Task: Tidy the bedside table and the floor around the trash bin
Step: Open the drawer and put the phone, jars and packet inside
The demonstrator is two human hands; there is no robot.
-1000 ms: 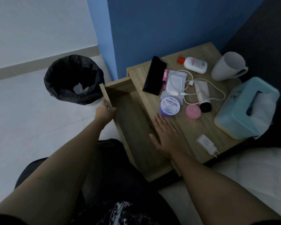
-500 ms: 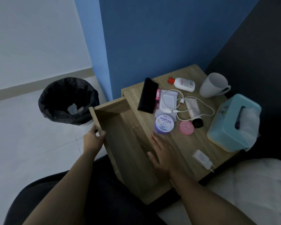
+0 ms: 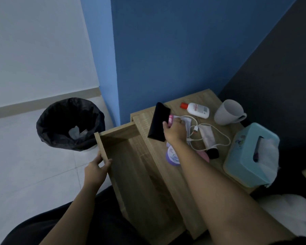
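The wooden bedside table [image 3: 177, 103] has its drawer [image 3: 131, 167] pulled out, with nothing inside. My left hand [image 3: 95, 169] grips the drawer's front edge. My right hand [image 3: 175, 129] reaches over the tabletop, fingers closing around a small pink tube [image 3: 170, 119] beside a black case [image 3: 157, 122]. Under my forearm lie a purple jar [image 3: 171, 157] and a pink lid [image 3: 204, 155], both partly hidden. A white cable [image 3: 219, 135], a white tube with a black cap [image 3: 208, 138] and a lotion bottle [image 3: 196, 109] lie further right.
A trash bin with a black liner [image 3: 70, 123] stands on the tiled floor left of the drawer, with crumpled paper inside. A white mug [image 3: 229, 112] and a teal tissue box [image 3: 251, 154] sit at the table's right. White bedding [image 3: 290, 213] lies at lower right.
My right hand left the table's front edge and reached up to the pink tube by the black case. My left hand stayed on the drawer front. The view tilted upward.
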